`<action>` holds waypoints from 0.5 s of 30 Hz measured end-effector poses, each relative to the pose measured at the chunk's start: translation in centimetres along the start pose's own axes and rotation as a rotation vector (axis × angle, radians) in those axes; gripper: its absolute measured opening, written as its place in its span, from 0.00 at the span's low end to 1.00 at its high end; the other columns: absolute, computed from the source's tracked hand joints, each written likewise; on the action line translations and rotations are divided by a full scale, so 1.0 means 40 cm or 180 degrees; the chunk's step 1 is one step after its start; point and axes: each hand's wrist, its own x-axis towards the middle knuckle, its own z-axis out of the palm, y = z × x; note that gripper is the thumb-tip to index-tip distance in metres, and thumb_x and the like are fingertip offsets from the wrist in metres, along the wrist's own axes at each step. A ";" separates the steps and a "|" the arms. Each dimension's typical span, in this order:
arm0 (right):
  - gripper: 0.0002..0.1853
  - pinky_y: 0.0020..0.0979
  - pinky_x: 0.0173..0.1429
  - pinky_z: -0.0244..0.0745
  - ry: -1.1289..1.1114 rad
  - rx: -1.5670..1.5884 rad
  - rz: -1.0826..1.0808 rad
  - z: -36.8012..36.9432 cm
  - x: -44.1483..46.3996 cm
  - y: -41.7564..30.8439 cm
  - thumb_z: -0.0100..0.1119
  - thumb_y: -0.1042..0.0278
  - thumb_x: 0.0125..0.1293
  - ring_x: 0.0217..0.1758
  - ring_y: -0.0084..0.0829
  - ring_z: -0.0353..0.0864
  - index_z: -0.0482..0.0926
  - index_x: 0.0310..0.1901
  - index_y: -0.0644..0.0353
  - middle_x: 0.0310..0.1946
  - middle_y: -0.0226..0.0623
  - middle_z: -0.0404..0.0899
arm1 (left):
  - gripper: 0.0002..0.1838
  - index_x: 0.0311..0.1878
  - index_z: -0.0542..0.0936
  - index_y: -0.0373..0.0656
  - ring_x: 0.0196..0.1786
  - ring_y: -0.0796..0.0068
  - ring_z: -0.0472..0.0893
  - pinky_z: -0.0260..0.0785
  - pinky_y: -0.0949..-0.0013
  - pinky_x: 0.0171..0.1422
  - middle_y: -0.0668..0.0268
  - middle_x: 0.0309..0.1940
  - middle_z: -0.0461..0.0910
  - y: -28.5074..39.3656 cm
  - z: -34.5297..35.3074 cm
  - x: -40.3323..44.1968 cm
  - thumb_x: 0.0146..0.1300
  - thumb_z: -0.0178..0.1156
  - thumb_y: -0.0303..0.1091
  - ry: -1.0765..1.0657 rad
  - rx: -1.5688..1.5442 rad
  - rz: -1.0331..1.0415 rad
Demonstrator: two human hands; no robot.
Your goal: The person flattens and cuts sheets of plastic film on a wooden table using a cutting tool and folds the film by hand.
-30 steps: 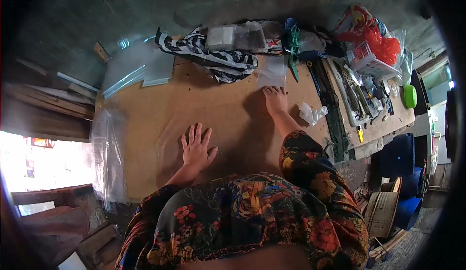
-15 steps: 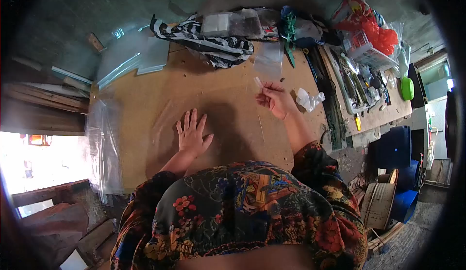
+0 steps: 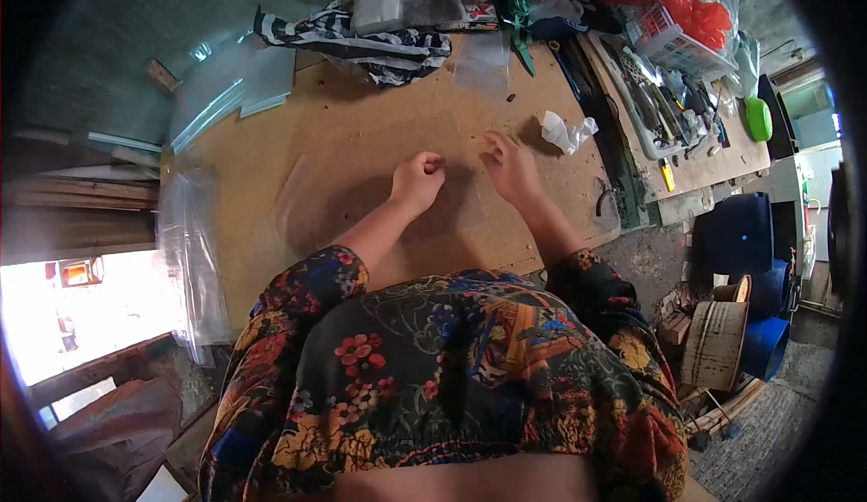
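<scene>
Above the brown board point(image 3: 352, 114), my left hand point(image 3: 418, 182) is closed, its fingertips pressed together; anything in them is too small to make out. To its right, a short gap away, my right hand point(image 3: 512, 170) has its thumb and fingers curled in a pinch, and what they hold cannot be made out. A thin clear sheet point(image 3: 361, 177) lies on the board beneath and left of my hands. Crumpled white paper point(image 3: 567, 132) rests just right of my right hand. Clear plastic bags point(image 3: 481, 61) lie farther back.
Striped black-and-white plastic point(image 3: 397, 56) and green-handled scissors point(image 3: 521, 46) are at the back. Glass-like sheets point(image 3: 217, 87) lie back left, clear plastic point(image 3: 191, 249) along the left edge. At right are a tool tray point(image 3: 652, 150), white basket point(image 3: 673, 46) and green container point(image 3: 758, 120).
My left hand has lifted from flat on the board, closed and moved right. My right hand rose from the board with a small clear strip, which no longer shows clearly. The view has shifted.
</scene>
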 end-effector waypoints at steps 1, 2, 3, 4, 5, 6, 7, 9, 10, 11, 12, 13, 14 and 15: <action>0.14 0.36 0.44 0.71 0.1032 -0.1271 -0.0877 0.001 -0.006 0.001 0.55 0.73 0.53 0.42 0.39 0.76 0.74 0.44 0.61 0.43 0.39 0.76 | 0.14 0.44 0.76 0.41 0.34 0.72 0.81 0.71 0.70 0.40 0.63 0.32 0.81 0.004 0.007 0.003 0.55 0.58 0.35 -0.0007 0.0020 0.0004; 0.14 0.36 0.44 0.71 0.1043 -0.1262 -0.0866 0.002 -0.016 0.002 0.55 0.73 0.53 0.42 0.39 0.76 0.74 0.44 0.61 0.43 0.39 0.76 | 0.12 0.42 0.75 0.39 0.34 0.75 0.79 0.70 0.72 0.40 0.64 0.32 0.81 0.007 0.014 0.007 0.55 0.58 0.33 0.0129 -0.0006 -0.0335; 0.15 0.37 0.48 0.68 0.0462 -0.1284 -0.0481 0.003 -0.033 -0.013 0.54 0.71 0.54 0.47 0.41 0.73 0.74 0.45 0.60 0.46 0.40 0.74 | 0.11 0.40 0.75 0.38 0.35 0.78 0.78 0.70 0.73 0.39 0.65 0.32 0.80 0.016 0.019 0.006 0.56 0.58 0.32 0.0264 -0.0033 -0.0681; 0.16 0.39 0.53 0.66 -0.0122 -0.1292 -0.0089 0.009 -0.053 -0.024 0.53 0.69 0.54 0.52 0.43 0.70 0.74 0.46 0.59 0.49 0.40 0.73 | 0.11 0.40 0.75 0.38 0.35 0.78 0.78 0.70 0.73 0.39 0.65 0.32 0.80 0.002 0.031 0.007 0.56 0.58 0.32 0.0245 -0.0019 -0.0692; 0.16 0.39 0.53 0.66 -0.0103 -0.1287 -0.0075 0.041 -0.071 -0.009 0.53 0.69 0.54 0.52 0.43 0.70 0.74 0.46 0.59 0.49 0.40 0.73 | 0.10 0.40 0.75 0.39 0.33 0.74 0.79 0.70 0.72 0.38 0.63 0.31 0.80 -0.016 0.044 0.012 0.55 0.58 0.31 0.0574 0.0293 -0.0338; 0.17 0.39 0.55 0.64 -0.0125 -0.1439 -0.0231 0.083 -0.089 0.020 0.53 0.66 0.56 0.55 0.42 0.68 0.73 0.48 0.58 0.52 0.40 0.71 | 0.10 0.39 0.75 0.39 0.32 0.70 0.80 0.71 0.70 0.38 0.62 0.31 0.81 -0.025 0.055 0.015 0.54 0.58 0.31 0.0898 0.0597 0.0011; 0.18 0.40 0.57 0.63 -0.0150 -0.1591 -0.0389 0.100 -0.103 0.027 0.53 0.64 0.57 0.58 0.41 0.66 0.72 0.49 0.56 0.54 0.40 0.69 | 0.10 0.39 0.75 0.39 0.32 0.70 0.80 0.71 0.70 0.38 0.62 0.31 0.81 -0.009 0.056 0.010 0.54 0.58 0.31 0.0879 0.0600 0.0010; 0.19 0.42 0.59 0.59 -0.0052 -0.1763 -0.0544 0.104 -0.125 0.040 0.52 0.62 0.57 0.61 0.40 0.63 0.71 0.51 0.55 0.56 0.39 0.66 | 0.09 0.38 0.77 0.45 0.40 0.64 0.80 0.70 0.65 0.44 0.62 0.36 0.80 0.021 0.042 -0.004 0.53 0.56 0.34 0.0622 0.1088 0.0094; 0.20 0.44 0.61 0.56 0.0050 -0.1932 -0.0715 0.106 -0.128 0.041 0.52 0.61 0.58 0.63 0.38 0.59 0.70 0.52 0.54 0.58 0.38 0.64 | 0.09 0.38 0.77 0.45 0.40 0.64 0.80 0.70 0.65 0.44 0.62 0.36 0.80 0.030 0.032 -0.008 0.53 0.56 0.34 0.0616 0.1105 0.0082; 0.20 0.44 0.61 0.56 0.0047 -0.1914 -0.0701 0.103 -0.126 0.047 0.52 0.61 0.58 0.63 0.38 0.59 0.70 0.52 0.54 0.58 0.38 0.64 | 0.11 0.41 0.77 0.48 0.46 0.64 0.76 0.66 0.62 0.50 0.62 0.43 0.77 0.036 0.023 -0.011 0.53 0.56 0.36 0.0610 0.1625 0.0555; 0.20 0.46 0.62 0.53 0.0021 -0.1909 -0.0725 0.094 -0.121 0.058 0.52 0.60 0.59 0.64 0.38 0.57 0.69 0.53 0.54 0.59 0.37 0.63 | 0.14 0.44 0.77 0.51 0.53 0.63 0.72 0.62 0.59 0.56 0.62 0.49 0.74 0.037 0.017 -0.010 0.53 0.56 0.37 0.0599 0.2134 0.1051; 0.20 0.47 0.63 0.50 -0.0021 -0.1908 -0.0741 0.083 -0.117 0.066 0.51 0.59 0.59 0.65 0.37 0.55 0.69 0.53 0.54 0.60 0.36 0.62 | 0.14 0.44 0.77 0.51 0.53 0.63 0.72 0.62 0.59 0.56 0.62 0.49 0.74 0.037 0.013 -0.010 0.53 0.56 0.37 0.0580 0.2134 0.1047; 0.20 0.47 0.63 0.50 -0.0028 -0.1910 -0.0729 0.072 -0.113 0.071 0.51 0.59 0.59 0.65 0.37 0.55 0.69 0.53 0.54 0.60 0.36 0.62 | 0.18 0.49 0.75 0.53 0.57 0.62 0.67 0.56 0.55 0.60 0.61 0.54 0.69 0.036 0.010 -0.008 0.53 0.56 0.38 0.0388 0.2496 0.1218; 0.20 0.48 0.64 0.50 -0.0099 -0.1895 -0.0763 0.059 -0.107 0.070 0.51 0.59 0.59 0.65 0.37 0.55 0.69 0.53 0.54 0.60 0.35 0.62 | 0.22 0.53 0.73 0.55 0.61 0.60 0.61 0.49 0.51 0.63 0.60 0.59 0.64 0.037 0.009 -0.007 0.53 0.57 0.40 0.0196 0.2853 0.1383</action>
